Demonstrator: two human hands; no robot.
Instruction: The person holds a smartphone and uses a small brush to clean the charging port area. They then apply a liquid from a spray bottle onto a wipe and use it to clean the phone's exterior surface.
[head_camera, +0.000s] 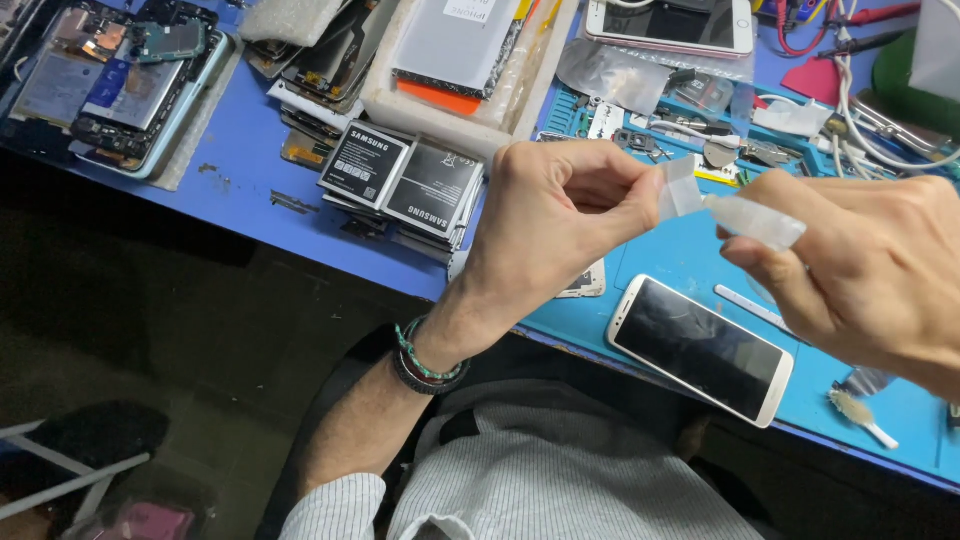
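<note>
1. A stack of flat black phone batteries (405, 185) with white labels lies near the desk's front edge, just left of your left hand (560, 225). Behind it a white foam tray (400, 105) holds a grey slab with an orange strip.
2. At the far left an opened phone (110, 85) shows its boards and battery. A white phone (672, 25) lies at the top edge, with a clear plastic bag just in front of it.
3. The desk (250, 140) is blue, with a turquoise mat (690, 265) under your hands; below its edge the floor is dark.
4. A white-framed phone (700, 347) lies face up on the mat beneath your hands, its long axis running from upper left to lower right. A small brush (860, 415) lies to its right.
5. Your right hand (870, 270) is clamped around a small clear bottle (755, 220), held above the mat, its long axis near level and its tip pointing left.
6. Your left hand pinches a small pale piece (680, 190) between thumb and fingers, touching the bottle's tip.
</note>
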